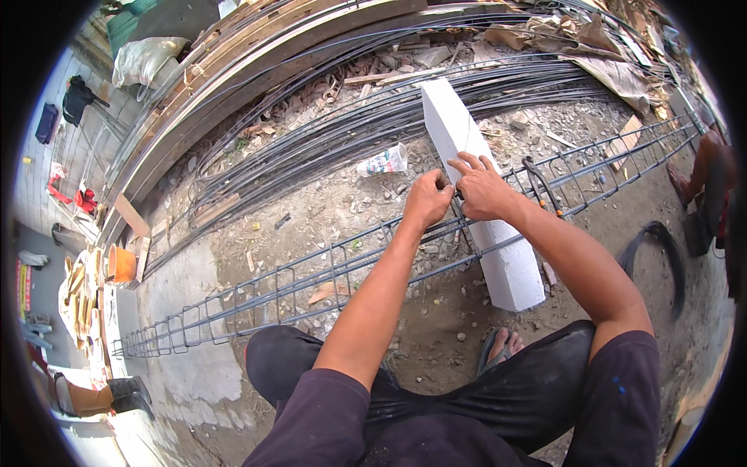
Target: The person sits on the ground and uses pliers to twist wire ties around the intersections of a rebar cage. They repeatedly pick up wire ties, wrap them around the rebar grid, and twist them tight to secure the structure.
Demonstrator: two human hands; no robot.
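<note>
A long cage of steel rebar (335, 272) with square stirrups runs from lower left to upper right in front of me. It rests across a long white block (507, 268). My left hand (428, 200) is closed at the cage's upper bars, fingertips pinched by the block's left edge. Against it, my right hand (484, 187) has thumb and index finger drawn together at the same bar, the other fingers spread over the block. Whatever the fingertips pinch is too small to make out. Dark pliers with orange-tipped handles (542, 187) hang on the cage right of my right hand.
Loose rebar rods (327, 128) lie beyond the cage, with stacked timber (257, 66) behind. A plastic cup (384, 160) lies on the rubble. A coil of dark wire (669, 265) is at right, near another person (710, 183). An orange bucket (122, 265) stands at left.
</note>
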